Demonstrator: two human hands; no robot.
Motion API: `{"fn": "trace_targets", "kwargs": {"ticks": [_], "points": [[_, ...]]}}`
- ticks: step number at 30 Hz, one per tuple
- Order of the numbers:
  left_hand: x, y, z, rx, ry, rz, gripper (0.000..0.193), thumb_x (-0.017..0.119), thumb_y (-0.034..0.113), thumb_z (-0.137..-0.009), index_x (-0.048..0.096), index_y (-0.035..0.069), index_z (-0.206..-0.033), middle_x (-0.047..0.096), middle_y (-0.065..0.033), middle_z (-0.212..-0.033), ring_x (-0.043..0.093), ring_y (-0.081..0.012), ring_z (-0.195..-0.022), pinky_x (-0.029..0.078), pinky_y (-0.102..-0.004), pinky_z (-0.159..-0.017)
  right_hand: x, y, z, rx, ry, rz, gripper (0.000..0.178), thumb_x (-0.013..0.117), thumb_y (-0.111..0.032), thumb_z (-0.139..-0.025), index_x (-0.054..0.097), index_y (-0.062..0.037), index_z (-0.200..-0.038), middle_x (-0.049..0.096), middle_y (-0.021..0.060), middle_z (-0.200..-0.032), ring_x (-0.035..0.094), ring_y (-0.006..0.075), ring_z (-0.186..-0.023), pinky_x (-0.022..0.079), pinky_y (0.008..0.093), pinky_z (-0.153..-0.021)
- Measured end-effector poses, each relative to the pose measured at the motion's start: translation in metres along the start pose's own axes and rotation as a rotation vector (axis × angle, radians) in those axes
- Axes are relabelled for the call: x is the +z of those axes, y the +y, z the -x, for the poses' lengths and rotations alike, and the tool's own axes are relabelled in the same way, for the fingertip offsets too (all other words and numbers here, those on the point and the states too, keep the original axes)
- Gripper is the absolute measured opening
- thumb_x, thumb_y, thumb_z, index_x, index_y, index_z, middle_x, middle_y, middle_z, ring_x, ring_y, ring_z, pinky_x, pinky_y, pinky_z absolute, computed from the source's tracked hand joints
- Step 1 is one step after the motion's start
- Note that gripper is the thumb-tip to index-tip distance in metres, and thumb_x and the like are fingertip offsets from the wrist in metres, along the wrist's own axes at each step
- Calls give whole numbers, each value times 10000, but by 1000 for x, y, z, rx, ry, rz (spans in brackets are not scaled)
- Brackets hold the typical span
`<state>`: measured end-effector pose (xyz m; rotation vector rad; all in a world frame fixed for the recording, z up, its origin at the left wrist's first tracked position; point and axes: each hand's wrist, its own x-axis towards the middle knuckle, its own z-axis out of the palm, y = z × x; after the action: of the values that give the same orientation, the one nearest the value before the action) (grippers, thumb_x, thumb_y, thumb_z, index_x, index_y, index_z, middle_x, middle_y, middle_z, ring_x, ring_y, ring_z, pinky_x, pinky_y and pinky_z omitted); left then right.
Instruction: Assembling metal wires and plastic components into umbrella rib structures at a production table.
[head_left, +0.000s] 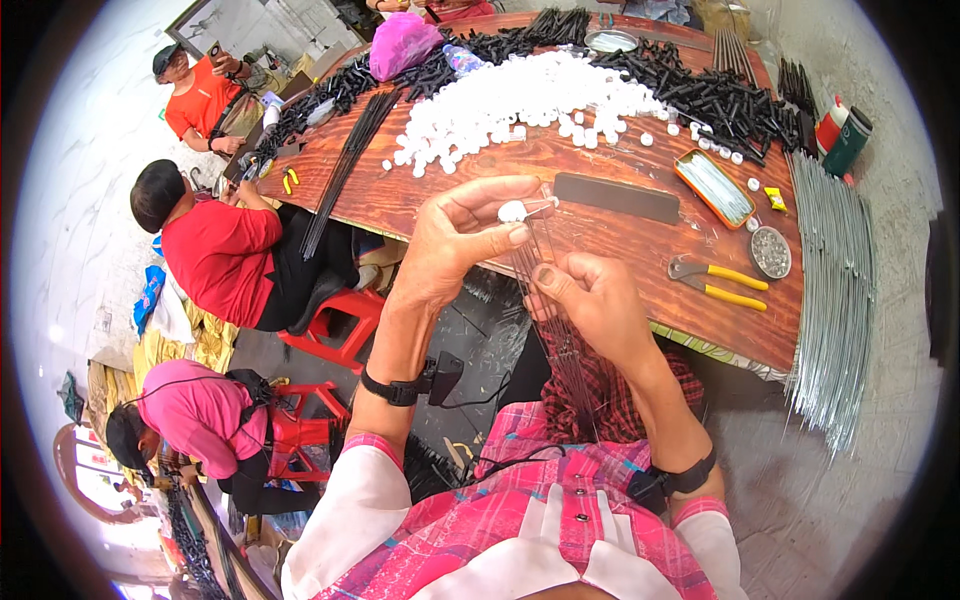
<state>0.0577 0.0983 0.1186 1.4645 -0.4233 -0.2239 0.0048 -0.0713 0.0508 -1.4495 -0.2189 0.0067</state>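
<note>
Head view: left hand (458,225) pinches a white cap (512,212) at twelve o'clock; right hand (602,305) grips thin rods (524,262), best held steady.

The thin dark rods (570,375) hide part of the right hand's (603,298) curled fingers. How the rods meet the white cap (512,212) by the left hand (452,228) is too small to tell. The top edge cuts off a person in red (462,10).
</note>
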Motion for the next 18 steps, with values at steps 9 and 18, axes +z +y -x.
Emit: {"fn": "trace_targets", "kwargs": {"ticks": [9, 18], "points": [[-3, -4, 0, -34, -5, -37, 414, 665, -32, -785, 592, 18, -1190, 653, -133, -1102, 631, -167, -1018, 517, -260, -770, 2, 2, -8, 48, -84, -58, 288, 602, -213, -895, 649, -18, -688, 607, 42, -572, 557, 98, -535, 424, 286, -508], [-17, -33, -5, -43, 17, 171, 435, 768, 98, -760, 596, 32, -1154, 674, -134, -1037, 634, -202, -1029, 507, -332, -889, 13, -15, 7, -237, 175, 531, 287, 618, -240, -884, 592, -61, -661, 567, 138, -538, 563, 328, -482, 400, 411, -456]]}}
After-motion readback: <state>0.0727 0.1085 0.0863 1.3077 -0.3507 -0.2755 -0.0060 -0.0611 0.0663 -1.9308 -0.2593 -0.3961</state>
